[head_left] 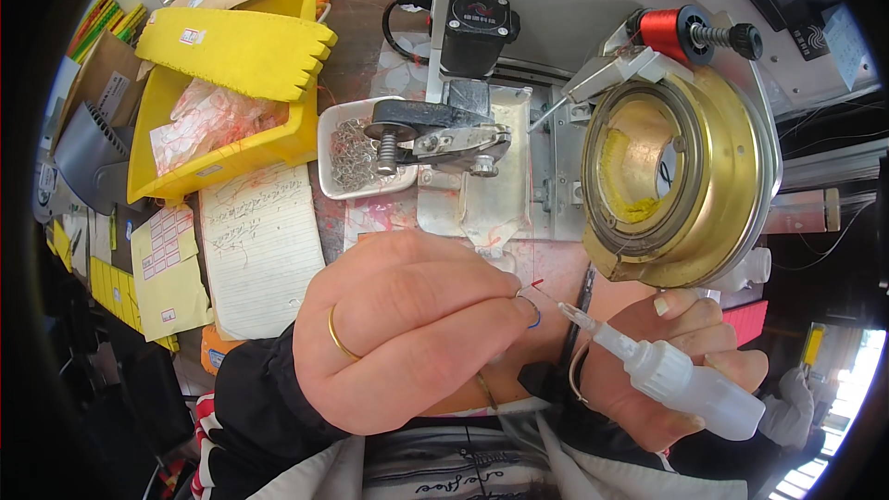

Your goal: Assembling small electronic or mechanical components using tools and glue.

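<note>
A small hook [534, 317], blue-looking at its bend, is pinched between thumb and fingertips of the left hand [417, 315], just in front of the machine. It is probably gripped by one end so that the red band [537, 284] is left exposed. The right hand [616, 384] is wrapped around a translucent bottle [690, 384], tilted with its narrow nozzle [576, 316] aimed at the band; it is likely angled this way so the tip can be placed precisely. A fine thread is seen running upward from the band toward the clamp arm [435, 120], apparently keeping the piece tied to the machine. Loose metal pieces [356, 153] are heaped in a white tray [326, 162] beside the clamp arm, presumably for easy reach. A red spool [662, 32] is mounted above the brass ring [727, 176], perhaps as thread supply. The hook's far end is hidden by the left fingers. Whether the fine line between nozzle and band is needle or thread cannot be told, nor whether contact is made. Bottle contents not readable. The plastic bag [222, 120] in the yellow bin [259, 156] is partly covered by a yellow slab [236, 51]; the outer edges are cut off by the dark fisheye rim.
</note>
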`<move>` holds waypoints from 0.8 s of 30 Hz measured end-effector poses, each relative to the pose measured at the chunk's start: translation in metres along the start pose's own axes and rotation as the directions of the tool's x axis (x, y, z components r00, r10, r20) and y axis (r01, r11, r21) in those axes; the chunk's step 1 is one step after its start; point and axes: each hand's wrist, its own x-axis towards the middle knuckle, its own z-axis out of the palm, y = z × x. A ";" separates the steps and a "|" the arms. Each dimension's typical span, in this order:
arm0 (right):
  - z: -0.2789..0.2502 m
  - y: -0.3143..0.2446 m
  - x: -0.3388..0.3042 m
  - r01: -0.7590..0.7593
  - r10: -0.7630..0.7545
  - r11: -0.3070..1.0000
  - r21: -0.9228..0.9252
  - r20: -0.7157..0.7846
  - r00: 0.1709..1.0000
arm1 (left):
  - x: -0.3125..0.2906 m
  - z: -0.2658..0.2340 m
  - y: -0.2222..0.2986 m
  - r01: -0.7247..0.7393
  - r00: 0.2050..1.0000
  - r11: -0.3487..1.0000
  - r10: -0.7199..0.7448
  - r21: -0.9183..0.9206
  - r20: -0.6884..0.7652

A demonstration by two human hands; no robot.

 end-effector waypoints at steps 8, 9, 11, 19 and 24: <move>-0.002 -0.002 0.000 -0.020 0.021 0.999 -0.040 0.013 1.000 | 0.000 0.001 -0.002 -0.008 1.000 1.000 0.008 -0.014 -0.004; -0.002 -0.002 0.001 -0.019 0.020 0.999 -0.041 0.013 1.000 | 0.000 0.001 -0.002 -0.009 1.000 1.000 0.009 -0.020 0.002; -0.001 -0.002 0.001 -0.027 0.027 0.999 -0.019 0.010 1.000 | 0.000 0.001 -0.001 -0.004 1.000 1.000 0.004 -0.020 -0.001; 0.007 -0.002 -0.001 -0.025 0.025 1.000 -0.004 -0.041 0.999 | 0.000 0.002 0.001 -0.005 1.000 1.000 0.005 -0.017 -0.005; 0.005 -0.006 -0.003 -0.062 0.062 0.998 -0.023 -0.025 0.998 | -0.002 0.002 0.002 0.000 1.000 1.000 0.000 -0.008 -0.009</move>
